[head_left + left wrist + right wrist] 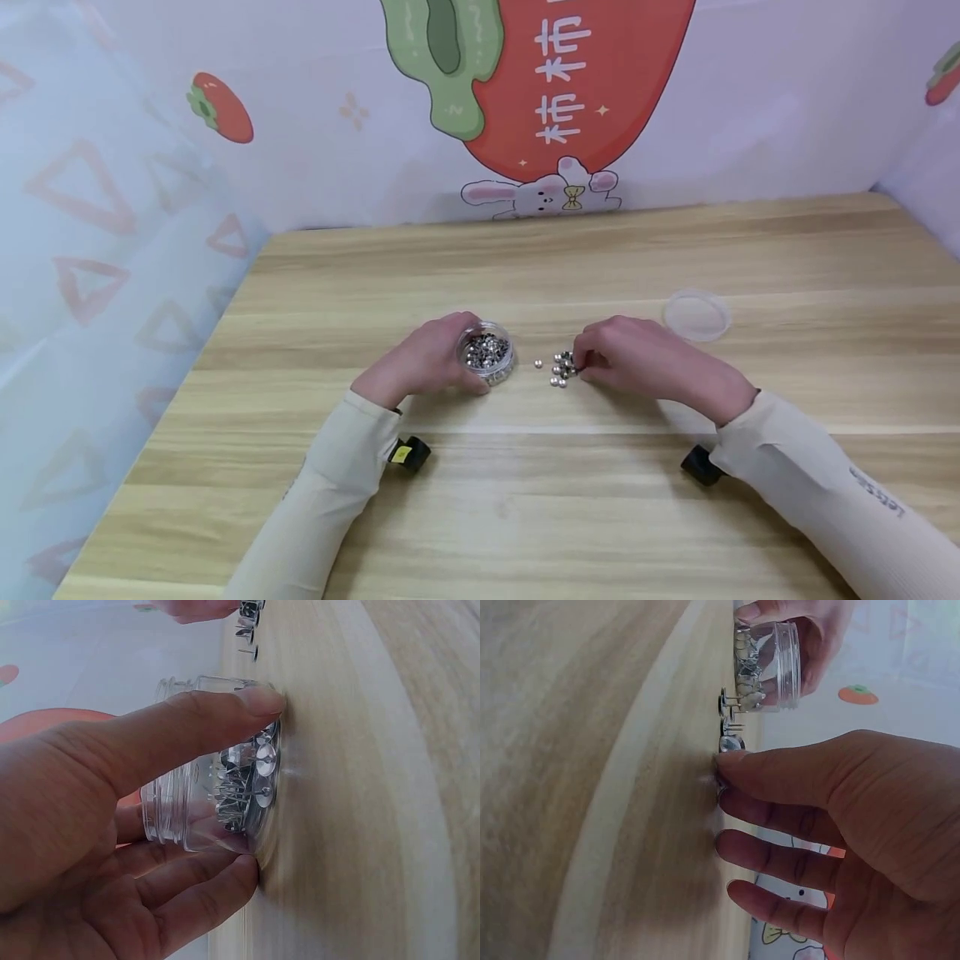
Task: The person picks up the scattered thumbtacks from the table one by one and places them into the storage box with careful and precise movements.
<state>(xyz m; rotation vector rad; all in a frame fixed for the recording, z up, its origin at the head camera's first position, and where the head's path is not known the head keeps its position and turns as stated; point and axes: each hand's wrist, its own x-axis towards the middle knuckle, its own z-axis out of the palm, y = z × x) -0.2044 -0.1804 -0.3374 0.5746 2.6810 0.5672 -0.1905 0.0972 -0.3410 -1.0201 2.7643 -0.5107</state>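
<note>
My left hand (431, 357) grips a small clear plastic jar (505, 367) standing upright and uncapped on the table. In the left wrist view, its thumb lies along one side of the jar (196, 817) and fingers curve round the other. Silver thumbtacks (487, 352) fill part of the jar. Right of it, a small cluster of loose thumbtacks (558, 370) lies on the wood, with one thumbtack (538, 364) a little apart. My right hand (637, 360) is at this cluster; thumb and index finger pinch at a thumbtack, largely hidden by the fingertips. Its other fingers extend near the tabletop.
A clear round lid (697, 315) lies flat on the wooden table (495, 517), behind my right hand. A printed cloth (315, 158) hangs along the table's back edge, and more cloth hangs at the sides. Each wrist carries a small black camera (411, 454).
</note>
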